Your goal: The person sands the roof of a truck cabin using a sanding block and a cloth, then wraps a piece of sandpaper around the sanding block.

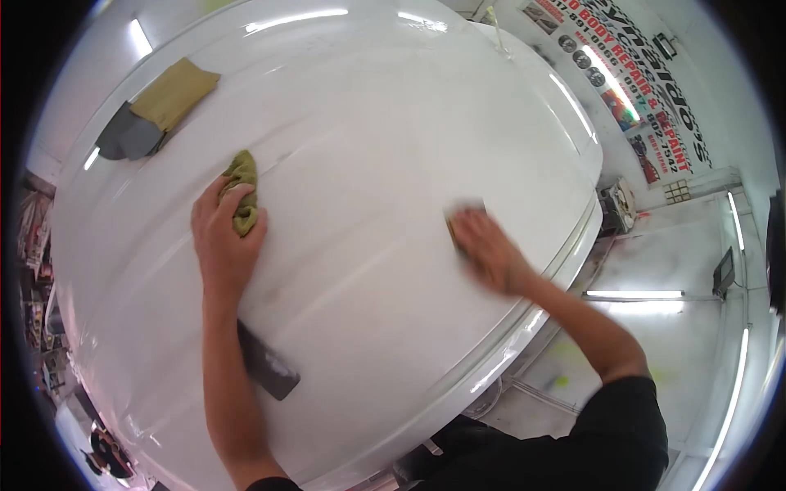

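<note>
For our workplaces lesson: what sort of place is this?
Probably an auto body shop: the banner reads "BODY REPAIR & REPAINT", a large white vehicle panel fills the view, and sandpaper-like sheets lie on it.

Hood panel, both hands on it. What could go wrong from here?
1. The dark block lies loose beside the left forearm; a sweep of that arm might knock it along the white panel.
2. The right hand is motion-blurred; if it strays toward the panel's near edge, pressure could turn uneven there.
3. Grit caught under the green cloth in the left hand could scratch, though none is visible.
</note>
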Demonstrator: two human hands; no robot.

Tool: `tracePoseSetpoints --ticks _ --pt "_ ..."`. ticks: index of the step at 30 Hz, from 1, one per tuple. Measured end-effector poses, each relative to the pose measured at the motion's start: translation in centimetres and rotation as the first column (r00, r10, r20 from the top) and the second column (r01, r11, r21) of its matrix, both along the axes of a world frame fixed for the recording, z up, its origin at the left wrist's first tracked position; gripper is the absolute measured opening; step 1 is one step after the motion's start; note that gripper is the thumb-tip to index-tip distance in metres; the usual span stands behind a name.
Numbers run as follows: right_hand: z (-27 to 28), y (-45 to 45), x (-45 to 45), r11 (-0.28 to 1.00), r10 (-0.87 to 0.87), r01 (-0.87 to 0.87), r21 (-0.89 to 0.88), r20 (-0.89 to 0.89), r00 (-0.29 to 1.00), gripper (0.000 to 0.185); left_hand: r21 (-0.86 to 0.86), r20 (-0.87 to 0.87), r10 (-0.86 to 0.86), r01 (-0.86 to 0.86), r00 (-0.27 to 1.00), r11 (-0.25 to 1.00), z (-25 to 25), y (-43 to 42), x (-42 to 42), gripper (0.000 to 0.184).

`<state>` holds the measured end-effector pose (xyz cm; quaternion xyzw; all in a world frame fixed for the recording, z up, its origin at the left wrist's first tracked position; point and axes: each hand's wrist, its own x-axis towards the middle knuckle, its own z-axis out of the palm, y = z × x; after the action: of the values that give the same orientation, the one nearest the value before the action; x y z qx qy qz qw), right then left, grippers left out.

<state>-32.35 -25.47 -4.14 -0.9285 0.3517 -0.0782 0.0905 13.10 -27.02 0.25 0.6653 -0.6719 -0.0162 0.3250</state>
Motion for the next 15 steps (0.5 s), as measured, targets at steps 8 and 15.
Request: tracePoseSetpoints --ticks 8,15 --pt "0.1 -21.7 -5.0 0.839 -0.544 0.517 0.170 0.236 0.805 0.050 0.042 -0.058 0.006 -0.004 0.998 0.999 0.0 0.5 -0.7 0.033" --pt "0.4 4.3 -5.0 0.973 -0.228 0.226 0.040 0.033 0.973 0.065 0.062 0.018 -0.002 0.001 1.000 0.998 -0.2 0.1 -0.1 0.033"
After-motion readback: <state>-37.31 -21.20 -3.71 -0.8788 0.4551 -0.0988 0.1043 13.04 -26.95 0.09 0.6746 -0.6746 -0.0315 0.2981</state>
